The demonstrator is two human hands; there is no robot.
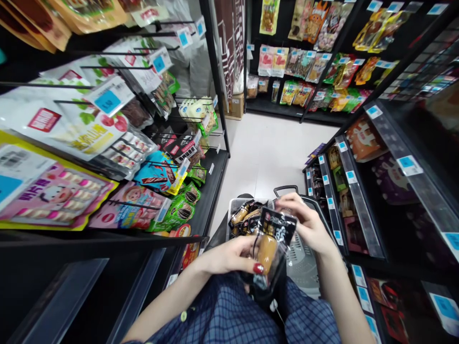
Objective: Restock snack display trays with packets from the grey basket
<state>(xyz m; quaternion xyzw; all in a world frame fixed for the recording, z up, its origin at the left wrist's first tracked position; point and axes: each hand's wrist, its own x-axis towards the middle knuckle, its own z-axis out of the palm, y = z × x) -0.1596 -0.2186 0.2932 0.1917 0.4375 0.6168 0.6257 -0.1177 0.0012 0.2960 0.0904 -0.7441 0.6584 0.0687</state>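
Gripping a black-topped snack packet [270, 241] between thumb and fingers, the left hand [241, 257] holds it above the lap [229, 310]; the right hand [304, 217] is curled by its upper corner — whether pinching it, one cannot tell; just beyond sits a clear bin [228, 220] of similar packets [247, 215], beside a grey basket [304, 273]; snack bags [82, 126] hang leftward.

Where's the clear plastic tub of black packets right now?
In the head view, the clear tub sits below and slightly right of the middle, just beyond the left hand and partly hidden behind the packet that hand holds.
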